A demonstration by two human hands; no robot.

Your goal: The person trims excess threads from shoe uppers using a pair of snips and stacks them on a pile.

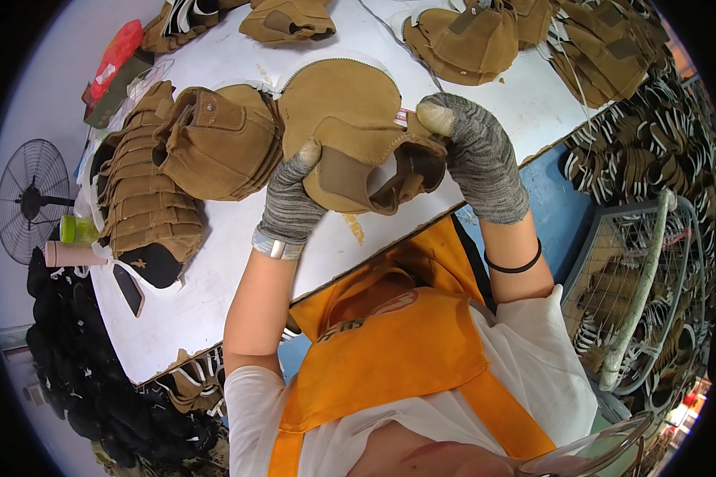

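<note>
A brown suede shoe upper point(344, 99) with a pale stitched edge is held over the white table, its ankle opening turned toward me. My left hand point(294, 195), in a grey knitted glove, grips its left side with the thumb on top. At the other side my right hand point(479, 155), gloved alike, closes on the upper's edge near a small white and red label point(403, 117). The fingers under the upper are hidden on both hands. Just left of it sits a nested stack of similar uppers point(219, 147), close to my left hand.
A long row of uppers point(147, 187) lies on the table's point(294, 250) left part, and more piles point(461, 44) stand along the far side. A fan point(33, 199) is at far left. Black pieces point(95, 358) heap below it. A wire cart point(636, 294) with uppers stands at right.
</note>
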